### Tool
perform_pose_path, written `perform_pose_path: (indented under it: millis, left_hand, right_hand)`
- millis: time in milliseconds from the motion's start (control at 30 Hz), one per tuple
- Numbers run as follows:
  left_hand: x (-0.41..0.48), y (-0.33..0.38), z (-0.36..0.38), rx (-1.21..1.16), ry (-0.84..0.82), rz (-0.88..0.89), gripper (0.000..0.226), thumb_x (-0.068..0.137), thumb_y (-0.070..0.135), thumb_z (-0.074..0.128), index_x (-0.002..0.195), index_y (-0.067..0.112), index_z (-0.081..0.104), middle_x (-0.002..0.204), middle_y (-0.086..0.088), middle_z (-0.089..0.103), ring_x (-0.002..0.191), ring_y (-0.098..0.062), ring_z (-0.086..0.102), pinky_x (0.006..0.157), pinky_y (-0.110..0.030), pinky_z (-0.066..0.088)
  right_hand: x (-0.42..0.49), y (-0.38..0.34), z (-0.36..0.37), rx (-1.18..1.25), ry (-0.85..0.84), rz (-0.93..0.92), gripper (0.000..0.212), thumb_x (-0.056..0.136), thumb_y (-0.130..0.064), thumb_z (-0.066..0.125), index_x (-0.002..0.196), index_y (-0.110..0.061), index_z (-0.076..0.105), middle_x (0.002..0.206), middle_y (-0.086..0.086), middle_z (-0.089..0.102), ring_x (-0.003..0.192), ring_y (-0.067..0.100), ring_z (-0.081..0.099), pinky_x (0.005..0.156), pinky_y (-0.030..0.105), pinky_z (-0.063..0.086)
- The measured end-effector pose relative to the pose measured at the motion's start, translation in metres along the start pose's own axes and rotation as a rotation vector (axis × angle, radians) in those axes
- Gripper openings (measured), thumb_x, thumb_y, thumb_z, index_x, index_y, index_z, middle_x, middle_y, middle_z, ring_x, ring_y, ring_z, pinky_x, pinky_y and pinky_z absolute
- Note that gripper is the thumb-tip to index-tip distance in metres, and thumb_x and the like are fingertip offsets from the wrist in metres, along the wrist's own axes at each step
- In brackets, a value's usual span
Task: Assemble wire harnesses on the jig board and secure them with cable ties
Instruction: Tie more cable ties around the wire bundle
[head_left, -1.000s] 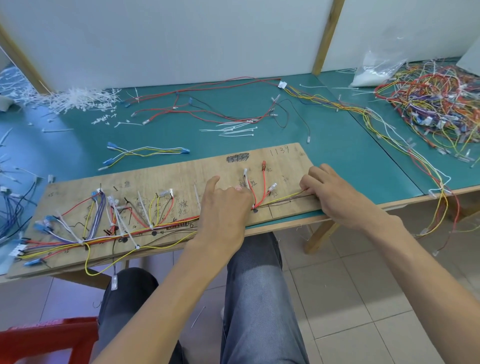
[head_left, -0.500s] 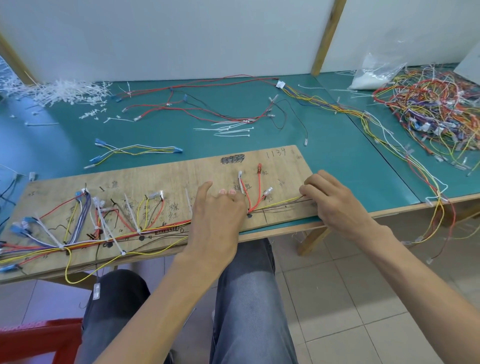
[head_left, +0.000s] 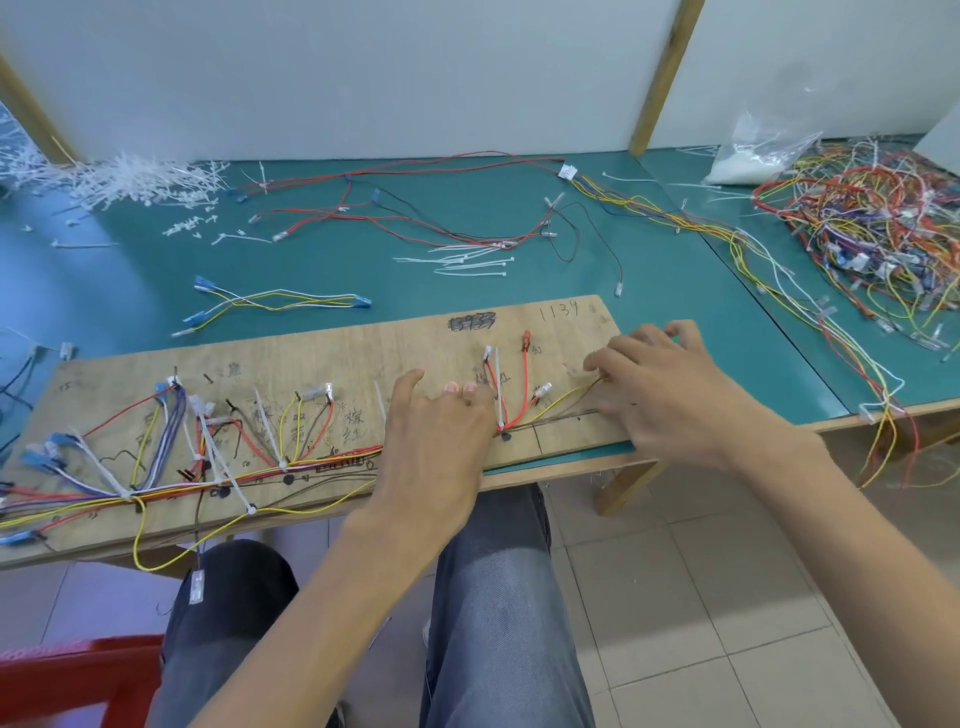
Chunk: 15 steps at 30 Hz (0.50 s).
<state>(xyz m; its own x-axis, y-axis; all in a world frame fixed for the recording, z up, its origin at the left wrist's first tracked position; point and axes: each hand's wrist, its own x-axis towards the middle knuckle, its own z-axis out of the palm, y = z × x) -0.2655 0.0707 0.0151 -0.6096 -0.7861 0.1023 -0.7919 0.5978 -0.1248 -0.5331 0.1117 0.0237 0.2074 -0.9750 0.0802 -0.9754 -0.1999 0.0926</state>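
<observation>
Harness wires (head_left: 311, 463) are pressed under the left hand's (head_left: 436, 431) bunched fingers — the right hand's (head_left: 670, 395) grip is hidden; cable ties (head_left: 467, 262) lie beyond.

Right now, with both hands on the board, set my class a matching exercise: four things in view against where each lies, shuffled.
Things:
1 heap of cable ties
2 tangled wire pile
3 jig board
4 blue-tipped loose wires

Places:
A near edge of the table
B far left, by the wall
C far right
D just beyond the board

Pairs: 1-B, 2-C, 3-A, 4-D
</observation>
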Motion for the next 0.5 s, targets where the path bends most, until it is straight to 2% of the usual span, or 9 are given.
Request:
perform_pose_path:
  millis: [67,167,233,300,367,400,500]
  left_hand:
    - [-0.001,0.002,0.003,0.004,0.005,0.007,0.042,0.079,0.01,0.061,0.121,0.014,0.057,0.09,-0.001,0.07,0.084,-0.025,0.07,0.118,-0.046,0.029]
    - [-0.001,0.005,0.009,-0.025,0.053,-0.003,0.033,0.094,0.032,0.064,0.121,0.014,0.06,0.094,-0.003,0.073,0.085,-0.027,0.071,0.116,-0.049,0.032]
    - [0.001,0.006,0.009,-0.038,0.05,-0.029,0.035,0.099,0.039,0.061,0.123,0.015,0.06,0.099,-0.003,0.074,0.089,-0.028,0.072,0.116,-0.05,0.031]
    - [0.002,0.008,0.007,-0.035,0.026,-0.044,0.029,0.098,0.029,0.063,0.125,0.017,0.059,0.106,-0.001,0.074,0.099,-0.026,0.071,0.117,-0.052,0.027]
    - [0.001,0.012,0.005,-0.043,-0.002,-0.046,0.034,0.094,0.014,0.063,0.127,0.017,0.057,0.116,-0.003,0.072,0.108,-0.025,0.069,0.117,-0.054,0.025]
    - [0.0,0.014,0.004,-0.044,-0.005,-0.042,0.039,0.09,0.01,0.065,0.128,0.016,0.056,0.119,-0.005,0.072,0.11,-0.026,0.068,0.117,-0.056,0.025]
    - [-0.005,0.016,-0.003,-0.014,0.01,-0.05,0.054,0.073,0.007,0.078,0.125,0.013,0.061,0.107,-0.006,0.075,0.095,-0.028,0.074,0.115,-0.055,0.035]
  right_hand:
    - [-0.002,-0.017,0.002,0.034,-0.004,0.003,0.046,0.097,-0.053,0.057,0.138,-0.032,0.053,0.125,-0.007,0.058,0.118,0.022,0.051,0.105,0.047,0.028]
    - [0.01,-0.038,0.004,0.105,-0.009,0.001,0.049,0.1,-0.058,0.051,0.145,-0.04,0.048,0.128,-0.007,0.054,0.12,0.021,0.048,0.105,0.049,0.035]
    - [0.022,-0.047,0.005,0.21,-0.049,-0.024,0.035,0.103,-0.047,0.053,0.136,-0.037,0.06,0.119,-0.002,0.056,0.111,0.024,0.048,0.098,0.048,0.042]
    - [0.031,-0.051,0.01,0.315,-0.037,-0.055,0.02,0.102,-0.019,0.06,0.12,-0.024,0.069,0.107,0.005,0.053,0.099,0.028,0.048,0.086,0.051,0.048]
    - [0.035,-0.053,0.013,0.37,-0.041,-0.038,0.036,0.09,0.006,0.055,0.113,-0.02,0.064,0.103,0.004,0.045,0.089,0.026,0.047,0.072,0.045,0.047]
    - [0.036,-0.054,0.013,0.384,-0.056,-0.038,0.044,0.085,0.011,0.05,0.113,-0.021,0.06,0.104,0.002,0.043,0.087,0.026,0.048,0.069,0.042,0.046]
    - [0.037,-0.055,0.015,0.41,-0.088,-0.066,0.05,0.08,0.013,0.042,0.113,-0.021,0.054,0.11,0.002,0.045,0.095,0.022,0.055,0.076,0.048,0.052]
